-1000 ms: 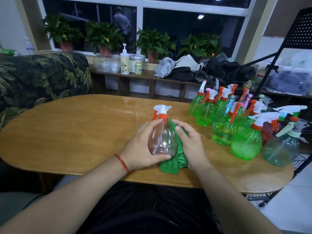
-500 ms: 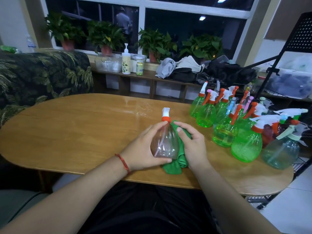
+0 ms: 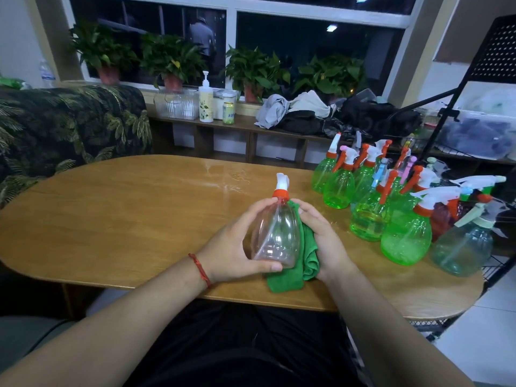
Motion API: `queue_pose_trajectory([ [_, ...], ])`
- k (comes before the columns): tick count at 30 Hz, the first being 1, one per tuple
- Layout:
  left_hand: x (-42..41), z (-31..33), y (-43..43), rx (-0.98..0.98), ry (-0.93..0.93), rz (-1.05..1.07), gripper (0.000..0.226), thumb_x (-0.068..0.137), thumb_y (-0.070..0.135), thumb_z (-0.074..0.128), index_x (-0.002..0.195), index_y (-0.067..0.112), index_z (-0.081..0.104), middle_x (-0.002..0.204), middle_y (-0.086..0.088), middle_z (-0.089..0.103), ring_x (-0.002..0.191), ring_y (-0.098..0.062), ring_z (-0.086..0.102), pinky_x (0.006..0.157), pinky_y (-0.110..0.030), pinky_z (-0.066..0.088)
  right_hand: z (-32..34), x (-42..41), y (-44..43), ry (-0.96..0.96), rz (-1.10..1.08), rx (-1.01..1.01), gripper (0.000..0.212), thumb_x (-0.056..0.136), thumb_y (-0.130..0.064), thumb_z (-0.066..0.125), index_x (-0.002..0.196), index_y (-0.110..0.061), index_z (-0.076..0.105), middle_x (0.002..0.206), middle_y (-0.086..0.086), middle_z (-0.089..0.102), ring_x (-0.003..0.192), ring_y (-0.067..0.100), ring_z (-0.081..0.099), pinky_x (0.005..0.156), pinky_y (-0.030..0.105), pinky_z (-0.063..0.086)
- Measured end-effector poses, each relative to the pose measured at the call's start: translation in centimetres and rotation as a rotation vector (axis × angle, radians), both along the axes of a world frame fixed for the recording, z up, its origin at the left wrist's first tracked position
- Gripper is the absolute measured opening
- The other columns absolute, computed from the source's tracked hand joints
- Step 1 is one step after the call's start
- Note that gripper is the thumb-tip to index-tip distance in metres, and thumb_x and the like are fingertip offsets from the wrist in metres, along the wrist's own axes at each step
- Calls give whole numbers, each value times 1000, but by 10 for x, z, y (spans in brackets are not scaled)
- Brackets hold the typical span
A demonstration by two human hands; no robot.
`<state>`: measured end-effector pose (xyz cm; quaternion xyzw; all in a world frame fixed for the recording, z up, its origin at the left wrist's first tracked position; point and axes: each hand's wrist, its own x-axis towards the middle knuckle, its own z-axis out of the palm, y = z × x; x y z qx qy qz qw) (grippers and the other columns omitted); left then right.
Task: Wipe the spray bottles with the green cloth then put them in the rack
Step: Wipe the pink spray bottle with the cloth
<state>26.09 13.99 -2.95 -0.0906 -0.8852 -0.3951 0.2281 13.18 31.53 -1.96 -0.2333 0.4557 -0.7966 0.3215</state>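
A clear spray bottle (image 3: 275, 236) with an orange collar and white nozzle stands upright over the near edge of the wooden table (image 3: 125, 219). My left hand (image 3: 233, 248) grips its left side, thumb under the base. My right hand (image 3: 324, 238) holds the bunched green cloth (image 3: 297, 268) against the bottle's right side. Several green spray bottles (image 3: 402, 238) and a pale teal one (image 3: 463, 247) stand grouped at the table's right end. The black wire rack (image 3: 499, 263) shows low beside the table's right end.
A black perforated stand (image 3: 497, 51) rises at the far right. A leaf-patterned sofa (image 3: 64, 127) is at the left. Behind the table, a low shelf (image 3: 245, 127) carries a pump bottle, a can, clear bins and piled clothes; potted plants line the window sill.
The bottle has turned in my left hand, so its nozzle now points away instead of sideways. The cloth in my right hand has slid along the bottle's right side.
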Motion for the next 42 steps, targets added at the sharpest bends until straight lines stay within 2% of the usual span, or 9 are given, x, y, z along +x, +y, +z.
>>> queue_pose_trajectory([
  [9,-4,-3,1,-37,-21,31,116,72,52,96,162,48,22,156,15,48,142,-6,50,118,-43,47,-4,1,-3,122,-128,12,26,108,-10,55,130,-1,67,122,19,73,101,34,71,88,51,63],
  [14,-4,-5,-1,3,-3,72,113,74,50,95,162,45,25,154,17,50,140,-3,52,118,-39,47,-7,7,-6,388,-341,64,20,104,-8,64,113,-14,80,119,6,78,111,29,73,101,54,59],
  [18,-8,-7,-1,68,38,178,108,76,50,94,160,44,27,153,20,51,140,2,50,118,-32,45,-11,10,-8,614,-420,86,23,102,-2,67,115,-14,81,121,-1,78,119,19,71,109,45,56],
  [21,-12,-10,-6,175,85,285,105,74,54,93,158,44,31,149,18,56,139,0,53,118,-37,47,-15,17,-9,788,-429,85,26,100,-1,70,115,-17,82,123,-8,76,122,14,69,108,29,52],
  [25,-16,-14,-11,271,105,341,102,72,56,90,156,44,34,145,13,60,133,-7,60,112,-43,52,-21,24,-13,1058,-498,72,24,98,0,73,117,-12,82,131,0,75,127,16,69,111,31,52],
  [28,-12,-11,-10,270,92,274,101,74,57,91,157,41,36,147,15,59,136,-9,59,114,-45,50,-16,24,-14,892,-472,79,25,101,-5,69,120,-16,81,128,-6,76,126,12,68,110,26,51],
  [32,-7,-7,-2,212,49,109,98,79,48,91,160,31,37,151,9,59,143,-16,55,119,-51,45,-6,13,-12,353,-288,47,26,108,-13,60,126,-18,78,128,7,77,122,29,71,109,51,55],
  [35,-7,-3,3,209,49,53,94,84,47,85,161,27,34,153,8,56,145,-17,53,120,-49,43,2,13,-8,57,-79,-37,32,112,-16,51,137,-13,70,133,20,72,119,37,69,107,55,55],
  [42,-18,-3,18,414,111,226,80,89,39,82,155,25,38,143,10,63,134,-9,60,116,-38,48,-3,19,-11,177,-193,-35,30,110,-17,57,137,-17,71,133,10,75,126,32,70,111,51,51],
])
